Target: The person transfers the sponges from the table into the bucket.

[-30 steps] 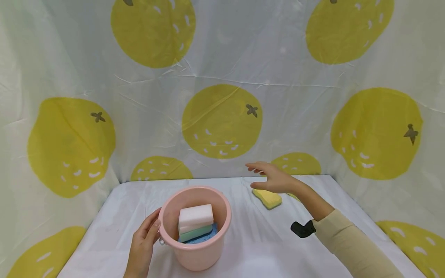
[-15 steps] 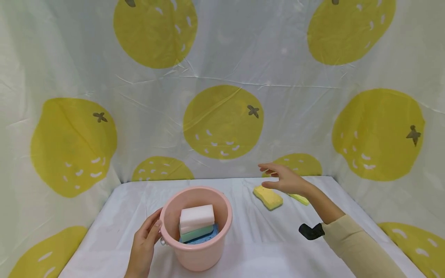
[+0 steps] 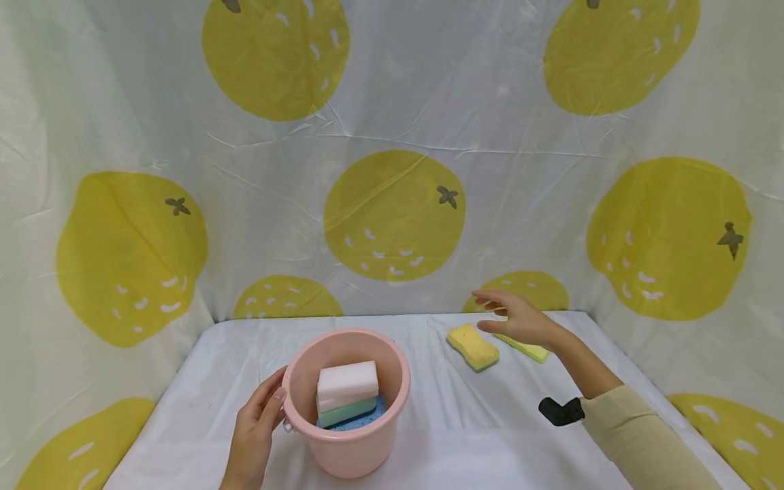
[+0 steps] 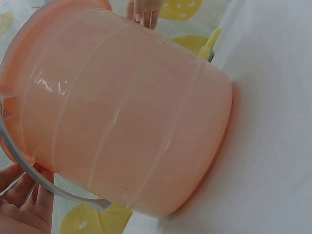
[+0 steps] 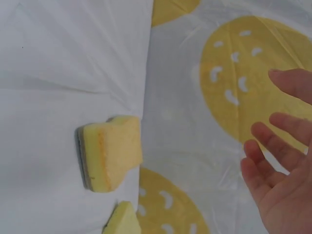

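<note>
A pink bucket (image 3: 352, 449) stands on the white-covered table, with a grey handle (image 4: 53, 187) hanging at its side. Inside lie a white sponge (image 3: 347, 381), a green one (image 3: 348, 410) under it and a blue one (image 3: 361, 422) at the bottom. My left hand (image 3: 252, 425) rests against the bucket's outer left side just under the rim, fingers fairly straight. Raised above the table, my right hand (image 3: 517, 318) holds nothing; its fingers are loosely bent. Below and left of it lies a yellow sponge (image 3: 473, 346) with a dark underside. A yellow-green sponge (image 3: 525, 348) is partly hidden behind that hand.
A white cloth printed with large yellow fruits (image 3: 393, 214) hangs behind and at both sides of the table (image 3: 465, 435). A black strap-like piece (image 3: 560, 412) sits at my right sleeve's cuff.
My right hand has moved to the right, away from above the yellow sponge, so more of both table sponges shows. The left hand and bucket have stayed in place.
</note>
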{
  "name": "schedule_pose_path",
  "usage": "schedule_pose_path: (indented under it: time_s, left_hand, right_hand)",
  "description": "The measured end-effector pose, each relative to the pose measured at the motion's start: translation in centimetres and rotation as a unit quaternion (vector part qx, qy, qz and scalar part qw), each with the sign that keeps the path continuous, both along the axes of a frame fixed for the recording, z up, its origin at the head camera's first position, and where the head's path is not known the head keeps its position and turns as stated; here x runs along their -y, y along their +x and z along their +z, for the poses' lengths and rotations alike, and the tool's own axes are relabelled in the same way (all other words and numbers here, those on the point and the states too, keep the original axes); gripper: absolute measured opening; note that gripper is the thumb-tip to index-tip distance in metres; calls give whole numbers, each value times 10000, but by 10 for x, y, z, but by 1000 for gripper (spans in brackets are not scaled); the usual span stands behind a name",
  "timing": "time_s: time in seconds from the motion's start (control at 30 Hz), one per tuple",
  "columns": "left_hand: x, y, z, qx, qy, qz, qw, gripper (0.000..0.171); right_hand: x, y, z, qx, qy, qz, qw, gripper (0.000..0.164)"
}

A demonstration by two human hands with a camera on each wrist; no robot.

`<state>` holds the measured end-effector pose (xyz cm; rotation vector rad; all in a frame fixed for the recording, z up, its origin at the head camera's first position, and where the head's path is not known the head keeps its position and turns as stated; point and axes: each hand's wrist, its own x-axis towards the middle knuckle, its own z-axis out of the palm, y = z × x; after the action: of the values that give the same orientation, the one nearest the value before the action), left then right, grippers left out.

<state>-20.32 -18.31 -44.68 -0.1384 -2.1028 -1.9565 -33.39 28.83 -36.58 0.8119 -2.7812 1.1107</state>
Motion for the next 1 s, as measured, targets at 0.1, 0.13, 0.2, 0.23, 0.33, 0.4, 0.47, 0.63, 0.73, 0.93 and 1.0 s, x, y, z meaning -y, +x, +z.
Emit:
schedule_pose_path:
  time_s: [0.1, 0.13, 0.2, 0.23, 0.33, 0.4, 0.47, 0.63, 0.73, 0.93, 1.0]
  left_hand:
    - [0, 0, -1, 15, -12, 5, 10000, 44]
    - [0, 0, -1, 18, -13, 3, 10000, 44]
    - [1, 0, -1, 18, -20, 7, 10000, 44]
    - [1, 0, -1, 14, -17, 2, 10000, 44]
    - [1, 0, -1, 10, -10, -18, 10000, 44]
    - [1, 0, -1, 24, -10, -16, 10000, 44]
    - [1, 0, -1, 48, -17, -10, 10000, 45]
    - [0, 0, 1, 61, -40, 6, 10000, 45]
    - [0, -1, 2, 84, -80, 37, 9999, 45]
    - [0, -1, 3, 136, -90, 50, 9999, 45]
    - [0, -1, 2, 106, -69, 29, 9999, 45]
  right_hand:
    - [-5, 0, -1, 25, -13, -55, 10000, 66]
    - [-7, 0, -2, 43, -22, -71, 10000, 66]
    - [-11, -1, -3, 108, -40, -130, 9998, 67]
    - [-14, -1, -4, 154, -63, -180, 9997, 67]
    - [-23, -3, -7, 287, -96, -362, 9989, 67]
    - [-29, -5, -10, 387, -117, -471, 9981, 68]
    - [-35, -6, -13, 462, -105, -571, 9972, 70]
    - [-48, -8, -22, 592, -46, -842, 9947, 74]
    - [-54, -9, -25, 671, -16, -971, 9930, 77]
    - [-68, -11, -37, 888, 31, -1241, 9883, 83]
    - [-73, -13, -44, 946, 93, -1392, 9857, 84]
